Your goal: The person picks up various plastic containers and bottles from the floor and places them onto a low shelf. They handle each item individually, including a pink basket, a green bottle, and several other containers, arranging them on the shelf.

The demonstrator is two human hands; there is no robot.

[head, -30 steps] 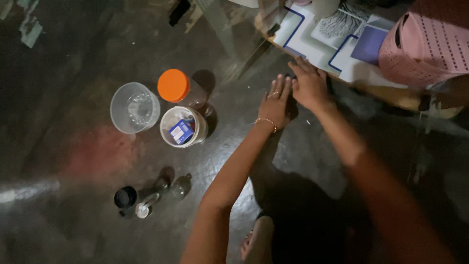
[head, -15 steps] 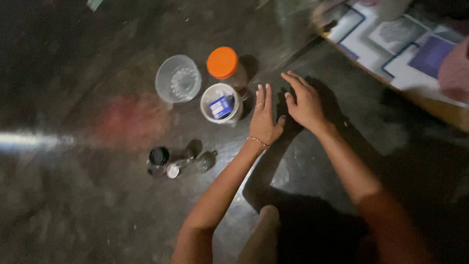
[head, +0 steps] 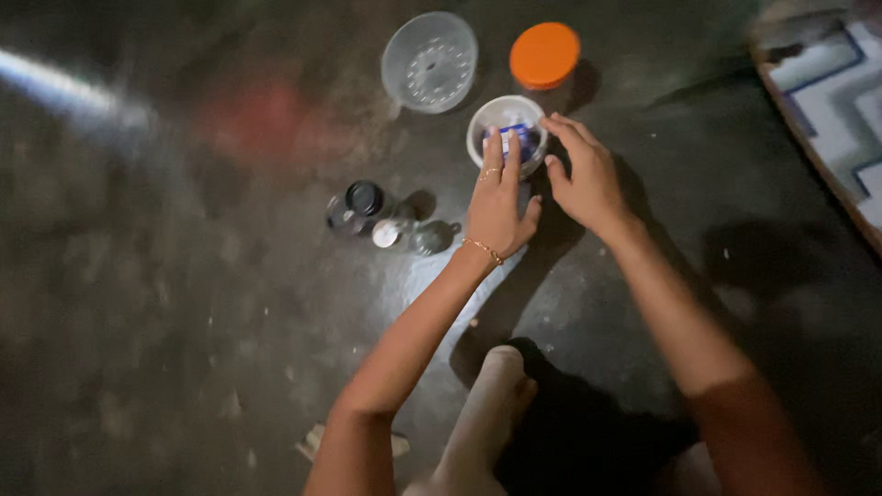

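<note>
Both hands are at the small white tub (head: 506, 134), which stands upright on the dark floor (head: 184, 367), far centre of the view. Left hand (head: 496, 204): fingers extended and together, tips resting on the tub's near rim, not closed around anything. Right hand (head: 581, 174): fingers spread and curved, tips at the tub's right rim, thumb apart; no firm clasp visible. The tub is open on top; inside lies a small packet with a blue-and-white label (head: 521, 138), print too small to read. As judged from the layout, the tub is only being contacted, not lifted; its contents remain inside. Just beyond and right of the tub, an orange round lid (head: 545, 55) sits atop a container. Left of that, a clear plastic round cup (head: 429, 62) with a dotted bottom, apparently empty. Near left of the left hand: a cluster of small bottles (head: 390, 223), one with a black cap, one with a pale cap. Far right edge: a blue-and-white patterned mat (head: 831, 78).
</note>
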